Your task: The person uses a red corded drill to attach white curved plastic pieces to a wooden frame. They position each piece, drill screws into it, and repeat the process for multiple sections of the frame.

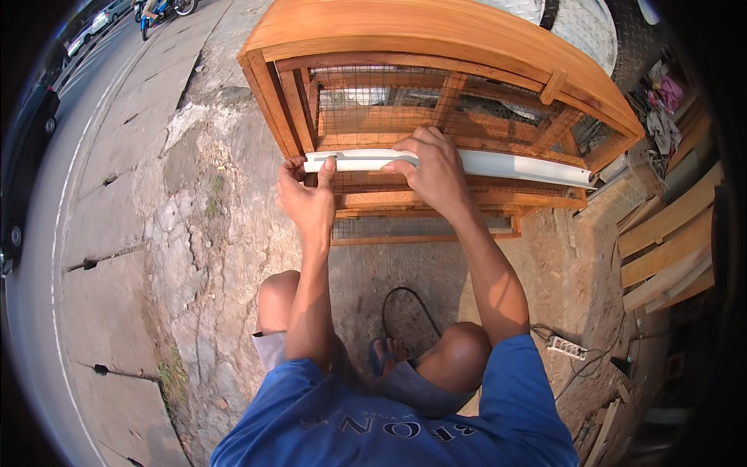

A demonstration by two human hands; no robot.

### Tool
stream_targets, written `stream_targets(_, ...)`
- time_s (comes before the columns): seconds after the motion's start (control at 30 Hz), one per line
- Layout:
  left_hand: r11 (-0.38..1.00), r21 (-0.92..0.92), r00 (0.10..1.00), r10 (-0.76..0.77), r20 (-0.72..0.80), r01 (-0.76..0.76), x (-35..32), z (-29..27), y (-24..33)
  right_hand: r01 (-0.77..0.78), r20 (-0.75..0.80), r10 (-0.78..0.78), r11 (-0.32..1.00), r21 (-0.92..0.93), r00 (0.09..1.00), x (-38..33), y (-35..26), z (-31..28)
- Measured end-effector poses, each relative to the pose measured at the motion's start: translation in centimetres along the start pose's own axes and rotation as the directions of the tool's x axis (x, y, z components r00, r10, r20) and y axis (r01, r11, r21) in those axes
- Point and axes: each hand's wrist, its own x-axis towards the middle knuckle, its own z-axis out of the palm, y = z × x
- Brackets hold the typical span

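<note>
A long white trough-shaped strip (521, 166) lies across the front of a varnished wooden cage (436, 31) with wire mesh panels. My left hand (306, 191) pinches the strip's left end, close to the cage's left post. Farther right, my right hand (433, 173) grips the strip near its middle, thumb below and fingers over the top edge. The strip's right end reaches past the cage's lower right corner. Below the strip, a lower wooden rail (405, 199) and a mesh section (420, 227) stand nearest to my knees.
A power strip (567, 348) with cables lies on the ground at the right, near stacked wooden slats (669, 241). A black cable (405, 292) loops by my foot. Cracked concrete (210, 226) and a road (39, 327) with vehicles lie to the left.
</note>
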Motion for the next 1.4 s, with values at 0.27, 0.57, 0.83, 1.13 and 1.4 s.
stream_targets(0.27,0.993,0.002,0.992,0.116,-0.045,-0.116,-0.1,0.7,-1.2,0.072,-0.173,-0.087,0.993,-0.09,0.981,-2.6,-1.1,1.0)
stream_targets(0.57,0.993,-0.115,0.999,0.039,0.0,-0.038,0.0,0.8,-1.9,0.149,-0.116,-0.174,0.969,-0.197,0.978,0.5,-3.0,6.7)
stream_targets(0.83,0.983,-0.078,0.986,0.161,-0.035,-0.163,-0.3,0.6,-2.2,0.058,-0.083,-0.094,0.928,-0.367,0.992,0.8,-3.9,7.7)
stream_targets(1.13,0.996,-0.037,0.996,0.083,-0.01,-0.084,-0.3,0.4,-1.6,0.057,0.1,-0.026,0.944,-0.324,0.995,0.9,-4.2,5.9)
stream_targets(1.4,0.993,-0.097,0.998,0.062,-0.02,-0.064,0.1,0.6,-0.9,0.149,0.08,-0.134,0.963,-0.224,0.988,1.1,-3.4,4.7)
